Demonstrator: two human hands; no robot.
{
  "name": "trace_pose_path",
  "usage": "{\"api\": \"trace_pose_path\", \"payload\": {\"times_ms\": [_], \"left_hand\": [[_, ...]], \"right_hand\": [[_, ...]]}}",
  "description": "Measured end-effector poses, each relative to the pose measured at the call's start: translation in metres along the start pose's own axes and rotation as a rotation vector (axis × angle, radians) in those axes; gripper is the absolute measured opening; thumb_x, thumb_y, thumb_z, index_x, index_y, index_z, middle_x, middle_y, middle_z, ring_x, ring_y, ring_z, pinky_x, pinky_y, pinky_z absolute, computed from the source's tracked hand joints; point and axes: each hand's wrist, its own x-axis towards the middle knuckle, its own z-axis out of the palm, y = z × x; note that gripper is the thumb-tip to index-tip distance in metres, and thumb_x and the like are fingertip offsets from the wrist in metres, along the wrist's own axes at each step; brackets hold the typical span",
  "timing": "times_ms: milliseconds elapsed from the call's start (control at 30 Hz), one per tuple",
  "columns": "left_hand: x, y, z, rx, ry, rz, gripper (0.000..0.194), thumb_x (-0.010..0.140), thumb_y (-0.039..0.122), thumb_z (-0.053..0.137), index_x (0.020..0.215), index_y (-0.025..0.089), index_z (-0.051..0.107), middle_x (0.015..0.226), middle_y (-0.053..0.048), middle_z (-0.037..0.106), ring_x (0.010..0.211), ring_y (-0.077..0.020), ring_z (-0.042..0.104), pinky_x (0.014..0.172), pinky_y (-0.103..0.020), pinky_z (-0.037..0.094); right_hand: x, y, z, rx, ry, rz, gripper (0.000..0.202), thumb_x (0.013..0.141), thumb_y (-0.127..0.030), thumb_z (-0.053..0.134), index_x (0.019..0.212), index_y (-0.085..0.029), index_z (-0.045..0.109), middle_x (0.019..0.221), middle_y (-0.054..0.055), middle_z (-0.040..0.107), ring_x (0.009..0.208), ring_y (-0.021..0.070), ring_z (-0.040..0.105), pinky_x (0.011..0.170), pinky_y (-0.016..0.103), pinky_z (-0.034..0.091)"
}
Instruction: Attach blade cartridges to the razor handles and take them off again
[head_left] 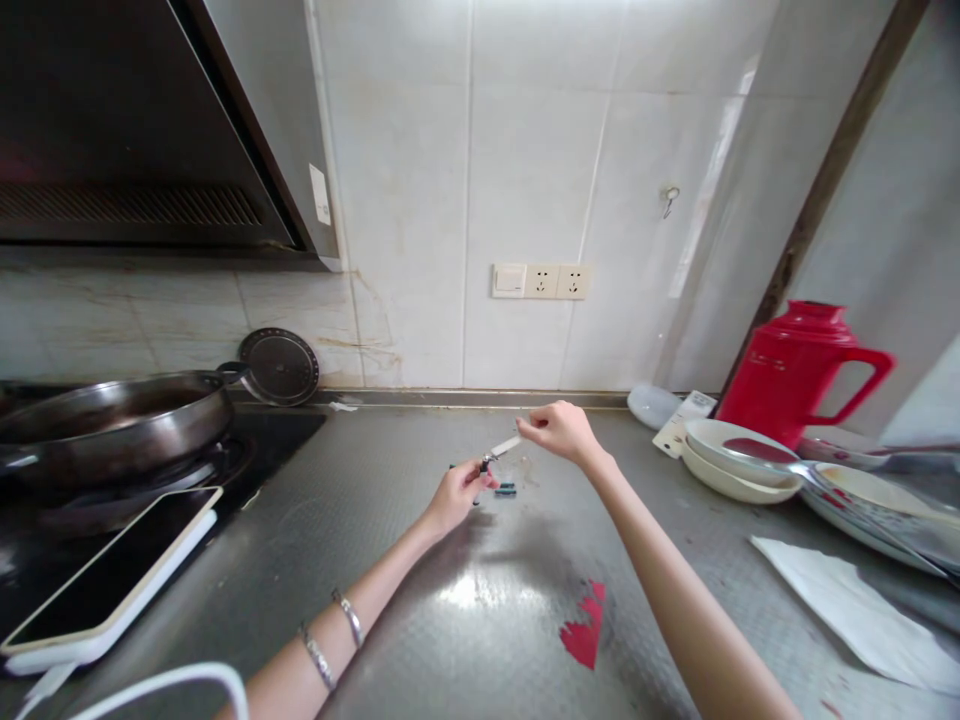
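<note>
My left hand [459, 494] is closed on a small dark-handled thing [484, 465] with a shiny metal part at its top. From it a flat, pale strip [505, 447] runs up and to the right. At the strip's far end are the pinched fingers of my right hand [559, 432]; its exact kind is too small to make out. Just beyond my left fingertips, a small dark piece [505, 490] lies on the metal counter [390, 600]. Nearer to me lies a torn-edged red piece [584, 628], flat on the counter between my forearms.
On the left, a pan [112, 425] stands on the black stove, with a phone [112, 570] and white cable in front. To the right are a red thermos jug [780, 375], stacked bowls [739, 480], plates and a white paper sheet [847, 605]. A tiled wall bounds the back.
</note>
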Motion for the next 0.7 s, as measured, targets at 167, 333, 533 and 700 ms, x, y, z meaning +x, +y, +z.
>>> {"api": "trace_pose_path", "payload": {"times_ms": [167, 333, 533, 700], "left_hand": [[0.001, 0.000, 0.000, 0.018, 0.034, 0.007, 0.020, 0.077, 0.034, 0.055, 0.078, 0.014, 0.059, 0.077, -0.005, 0.066, 0.075, -0.0162, 0.058, 0.066, -0.023, 0.038], [0.002, 0.004, -0.004, 0.021, 0.078, 0.033, 0.017, 0.078, 0.032, 0.054, 0.082, 0.016, 0.057, 0.080, -0.005, 0.066, 0.076, -0.0162, 0.058, 0.067, -0.024, 0.039], [0.003, 0.005, -0.005, -0.020, 0.099, -0.003, 0.018, 0.075, 0.033, 0.058, 0.078, 0.016, 0.056, 0.078, -0.005, 0.067, 0.076, -0.0165, 0.059, 0.065, -0.023, 0.040], [0.003, 0.003, -0.004, -0.049, 0.082, -0.020, 0.018, 0.074, 0.033, 0.059, 0.079, 0.015, 0.057, 0.077, -0.005, 0.066, 0.077, -0.0171, 0.060, 0.065, -0.023, 0.041]], "right_hand": [[0.000, -0.011, 0.004, 0.076, 0.047, 0.010, 0.046, 0.075, -0.048, 0.042, 0.042, -0.017, 0.046, 0.042, -0.001, 0.043, 0.044, 0.0079, 0.031, 0.047, 0.022, 0.018], [-0.001, -0.003, 0.014, 0.152, 0.012, -0.008, 0.048, 0.075, -0.049, 0.043, 0.041, -0.016, 0.042, 0.041, -0.003, 0.038, 0.045, 0.0073, 0.028, 0.047, 0.021, 0.018], [0.000, 0.005, 0.013, 0.183, 0.058, 0.057, 0.050, 0.076, -0.050, 0.042, 0.041, -0.016, 0.043, 0.040, -0.003, 0.038, 0.044, 0.0071, 0.028, 0.047, 0.021, 0.018], [-0.001, -0.014, 0.013, 0.170, 0.049, -0.009, 0.049, 0.075, -0.052, 0.042, 0.042, -0.016, 0.046, 0.042, -0.002, 0.041, 0.045, 0.0074, 0.032, 0.047, 0.020, 0.019]]}}
